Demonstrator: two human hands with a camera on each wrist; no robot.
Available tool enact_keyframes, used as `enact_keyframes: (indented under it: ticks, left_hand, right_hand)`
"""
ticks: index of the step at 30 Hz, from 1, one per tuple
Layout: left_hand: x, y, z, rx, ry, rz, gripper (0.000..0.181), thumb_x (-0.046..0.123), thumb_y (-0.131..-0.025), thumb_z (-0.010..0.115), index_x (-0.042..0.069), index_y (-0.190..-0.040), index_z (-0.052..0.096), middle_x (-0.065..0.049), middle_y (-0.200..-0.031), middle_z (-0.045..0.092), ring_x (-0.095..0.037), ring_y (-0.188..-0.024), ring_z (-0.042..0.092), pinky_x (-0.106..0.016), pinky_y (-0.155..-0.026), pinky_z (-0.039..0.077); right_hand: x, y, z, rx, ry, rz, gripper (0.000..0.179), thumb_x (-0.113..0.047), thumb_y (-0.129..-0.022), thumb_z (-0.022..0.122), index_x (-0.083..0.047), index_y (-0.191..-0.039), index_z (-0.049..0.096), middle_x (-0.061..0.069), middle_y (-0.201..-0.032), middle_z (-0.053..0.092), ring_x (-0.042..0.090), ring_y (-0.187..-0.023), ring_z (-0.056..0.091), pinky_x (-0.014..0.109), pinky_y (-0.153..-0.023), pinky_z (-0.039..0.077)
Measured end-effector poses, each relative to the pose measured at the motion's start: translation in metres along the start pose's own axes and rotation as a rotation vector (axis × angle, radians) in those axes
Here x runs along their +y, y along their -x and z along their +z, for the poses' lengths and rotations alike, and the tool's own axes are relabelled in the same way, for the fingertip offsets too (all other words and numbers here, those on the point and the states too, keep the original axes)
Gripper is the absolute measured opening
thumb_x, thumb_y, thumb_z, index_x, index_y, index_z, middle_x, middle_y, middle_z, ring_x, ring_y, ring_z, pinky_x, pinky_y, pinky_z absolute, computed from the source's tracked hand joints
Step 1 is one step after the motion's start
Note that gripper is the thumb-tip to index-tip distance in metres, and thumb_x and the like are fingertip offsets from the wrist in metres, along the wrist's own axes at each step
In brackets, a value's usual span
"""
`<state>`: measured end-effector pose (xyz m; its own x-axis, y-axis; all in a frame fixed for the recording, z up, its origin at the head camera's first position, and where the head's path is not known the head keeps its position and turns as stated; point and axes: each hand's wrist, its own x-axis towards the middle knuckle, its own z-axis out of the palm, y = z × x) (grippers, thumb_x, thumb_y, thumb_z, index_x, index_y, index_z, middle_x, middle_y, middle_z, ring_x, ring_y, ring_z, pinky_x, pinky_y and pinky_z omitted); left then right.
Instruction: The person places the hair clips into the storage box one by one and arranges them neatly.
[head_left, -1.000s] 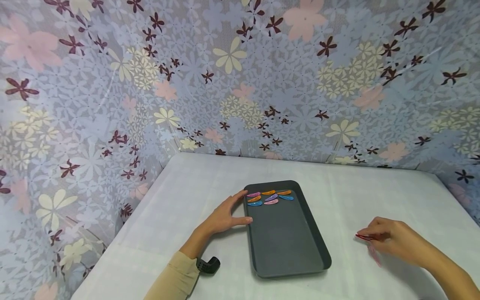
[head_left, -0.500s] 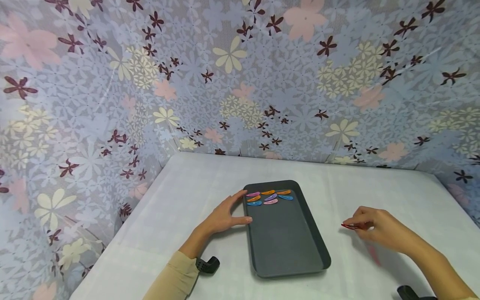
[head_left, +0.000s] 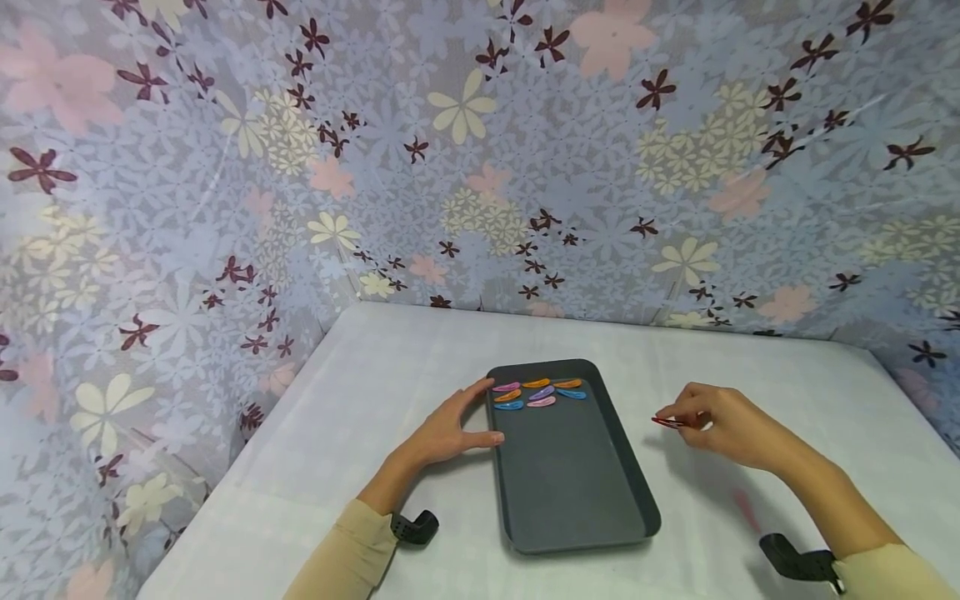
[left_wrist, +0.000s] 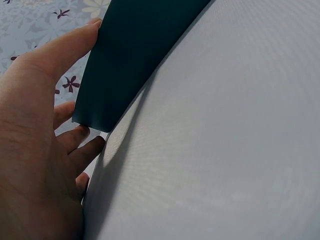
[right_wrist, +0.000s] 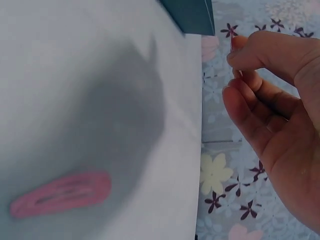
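A dark grey tray (head_left: 570, 475) lies on the white-covered table, with several snap hair clips in short rows at its far end, among them a purple hair clip (head_left: 542, 392) and a blue hair clip (head_left: 508, 406). My left hand (head_left: 442, 429) touches the tray's left side, thumb and fingers spread along the rim. To the right of the tray, above the table, my right hand (head_left: 720, 421) pinches a red hair clip (head_left: 664, 422) between thumb and fingertips. In the right wrist view this clip shows only as a thin edge. Beneath that hand lies a pink hair clip (right_wrist: 65, 194).
A floral cloth (head_left: 465, 183) hangs behind the table (head_left: 420, 342) and along its left side. Each wrist wears a black camera mount, such as the right mount (head_left: 795, 558). The tray's raised rim stands between the right hand and the clips inside.
My right hand has moved left and away from me, carrying the red hair clip toward the tray. The pink clip on the table has come into fuller view. My left hand stays put.
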<state>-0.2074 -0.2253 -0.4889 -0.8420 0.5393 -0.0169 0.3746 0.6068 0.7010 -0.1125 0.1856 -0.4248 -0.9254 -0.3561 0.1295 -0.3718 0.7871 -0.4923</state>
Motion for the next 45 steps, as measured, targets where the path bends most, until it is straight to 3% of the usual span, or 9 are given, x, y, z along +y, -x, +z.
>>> enact_keyframes:
  ticks: [10, 16, 31, 39, 45]
  left_hand:
    - [0.000, 0.000, -0.001, 0.002, -0.007, -0.002, 0.091, 0.069, -0.070, 0.067, 0.047, -0.146, 0.021, 0.005, -0.154, 0.029, -0.025, -0.143, 0.028, -0.057, -0.111, 0.029]
    - [0.003, 0.000, -0.001, -0.007, -0.005, 0.001, 0.090, 0.066, -0.072, 0.067, 0.046, -0.146, 0.021, 0.003, -0.155, 0.029, -0.025, -0.143, 0.028, -0.057, -0.111, 0.028]
    - [0.006, 0.001, -0.002, -0.007, -0.003, -0.008, 0.090, 0.065, -0.072, 0.068, 0.046, -0.146, 0.021, 0.004, -0.154, 0.029, -0.024, -0.143, 0.028, -0.056, -0.111, 0.029]
    - [0.007, -0.001, 0.000, -0.004, 0.001, -0.004, 0.089, 0.066, -0.072, 0.068, 0.048, -0.146, 0.021, 0.003, -0.155, 0.029, -0.025, -0.143, 0.028, -0.057, -0.111, 0.028]
    - [0.007, 0.001, 0.000, -0.004, 0.007, -0.006, 0.089, 0.067, -0.072, 0.067, 0.047, -0.145, 0.022, 0.002, -0.154, 0.030, -0.027, -0.143, 0.029, -0.058, -0.110, 0.029]
  right_hand:
    - [-0.010, -0.035, -0.002, -0.010, -0.031, 0.001, 0.029, -0.006, -0.082, 0.068, -0.021, -0.106, 0.073, -0.009, -0.084, 0.061, 0.002, -0.074, 0.055, 0.021, -0.067, 0.050]
    - [-0.017, -0.055, -0.002, -0.007, -0.031, 0.044, 0.027, -0.008, -0.083, 0.067, -0.020, -0.106, 0.072, -0.008, -0.084, 0.061, 0.009, -0.073, 0.054, 0.022, -0.065, 0.049]
    - [-0.034, -0.097, 0.018, -0.080, -0.037, -0.012, 0.028, -0.009, -0.084, 0.064, -0.010, -0.111, 0.071, 0.001, -0.089, 0.063, 0.012, -0.075, 0.053, 0.026, -0.063, 0.046]
    - [-0.039, -0.112, 0.036, -0.129, 0.051, 0.017, 0.025, -0.007, -0.084, 0.063, -0.008, -0.107, 0.072, 0.002, -0.087, 0.061, 0.014, -0.073, 0.049, 0.028, -0.064, 0.041]
    - [-0.044, -0.113, 0.048, -0.124, 0.204, -0.034, 0.023, -0.005, -0.081, 0.064, -0.007, -0.102, 0.073, 0.003, -0.092, 0.063, 0.014, -0.078, 0.055, 0.033, -0.069, 0.047]
